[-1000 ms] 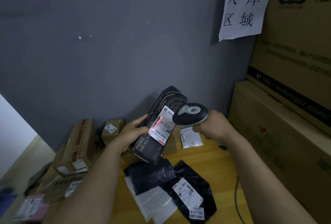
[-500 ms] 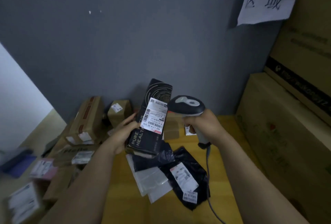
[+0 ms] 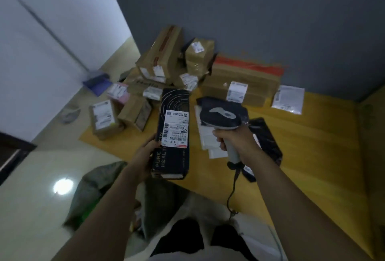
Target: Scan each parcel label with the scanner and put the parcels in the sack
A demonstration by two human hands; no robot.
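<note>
Change: since a second ago the red scan line has gone from the label, and both hands have dropped lower over the near edge of the table.
Black carton (image 3: 174, 135): long and dark, held lengthwise above the table's near-left edge, white shipping label (image 3: 176, 128) facing up.
Left hand (image 3: 143, 157): fingers wrapped around the carton's left side near its lower end.
Right hand (image 3: 235, 138): fingers closed around the pale handle of the barcode scanner (image 3: 221, 118); its dark head sits just right of the carton, apart from it.
Scanner cable (image 3: 233, 190): hangs from the handle toward the person's lap.
Sack (image 3: 98, 190): grey-green, on the floor below the left forearm; its opening cannot be made out.
Table (image 3: 302, 146): yellow, with brown cardboard parcels (image 3: 239, 80) piled against the grey wall and a black poly mailer (image 3: 267, 139) behind the right hand.
</note>
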